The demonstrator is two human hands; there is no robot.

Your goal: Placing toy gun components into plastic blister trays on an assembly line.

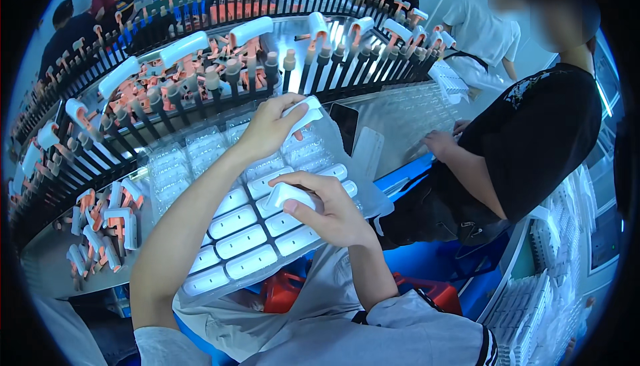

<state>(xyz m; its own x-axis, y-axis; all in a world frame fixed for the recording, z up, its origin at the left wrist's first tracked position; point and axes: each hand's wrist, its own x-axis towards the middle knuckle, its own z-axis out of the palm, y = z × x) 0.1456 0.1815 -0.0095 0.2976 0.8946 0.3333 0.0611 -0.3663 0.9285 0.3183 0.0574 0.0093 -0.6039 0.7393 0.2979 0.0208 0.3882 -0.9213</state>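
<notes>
My left hand [268,129] is closed around a white plastic cover [307,110] at the far side of a clear plastic tray [170,169]. An orange piece [298,135] shows just below that cover. Nearer to me, my right hand [333,211] grips a white rounded casing [293,196] low over the tray. Several white oblong casings [251,242], each with a small dark slot, lie in rows in the tray's near part. Whether the casing in my right hand touches its compartment, I cannot tell.
Beyond the tray curves a line of black upright holders [157,107], some carrying white covers [185,49]. White-and-orange parts [120,223] are piled at left. A dark phone [344,126] lies right of the tray. A co-worker in black [540,133] stands close at right, beside stacked trays [527,319].
</notes>
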